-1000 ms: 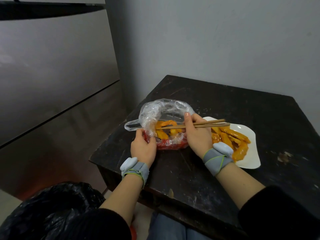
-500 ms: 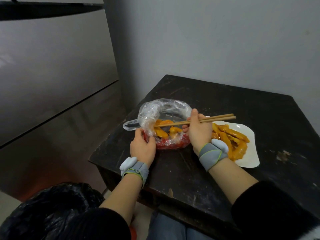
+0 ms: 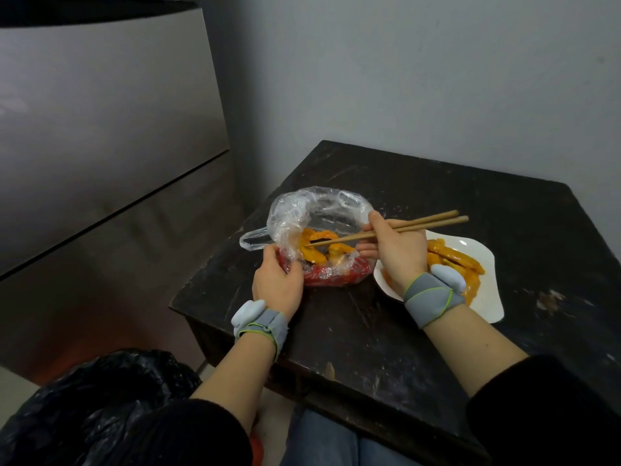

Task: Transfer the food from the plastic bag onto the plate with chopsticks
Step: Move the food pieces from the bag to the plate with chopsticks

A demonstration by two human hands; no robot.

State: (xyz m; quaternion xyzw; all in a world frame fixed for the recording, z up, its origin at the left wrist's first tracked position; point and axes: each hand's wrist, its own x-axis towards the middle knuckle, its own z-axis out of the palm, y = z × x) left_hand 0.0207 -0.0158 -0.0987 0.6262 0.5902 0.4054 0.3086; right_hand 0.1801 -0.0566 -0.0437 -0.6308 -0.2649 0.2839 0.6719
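A clear plastic bag [image 3: 295,210] with rolled-down rim sits on the dark table [image 3: 420,314], holding orange food pieces [image 3: 316,253] over a red layer. My left hand [image 3: 277,287] grips the bag's near-left rim. My right hand [image 3: 395,252] holds wooden chopsticks [image 3: 426,223], their tips down among the food in the bag. To the right lies a white plate [image 3: 487,294] with several orange pieces [image 3: 460,264], partly hidden behind my right hand and wrist.
A black rubbish bag [image 3: 100,401] bulges at the lower left beside the table. A grey wall stands behind, and a steel-coloured cabinet [image 3: 100,129] to the left. The table's right and far parts are bare, scuffed wood.
My right hand has lifted and shifted slightly right, tilting the chopsticks so their tips dip into the bag's food. My left hand has stayed on the bag's rim.
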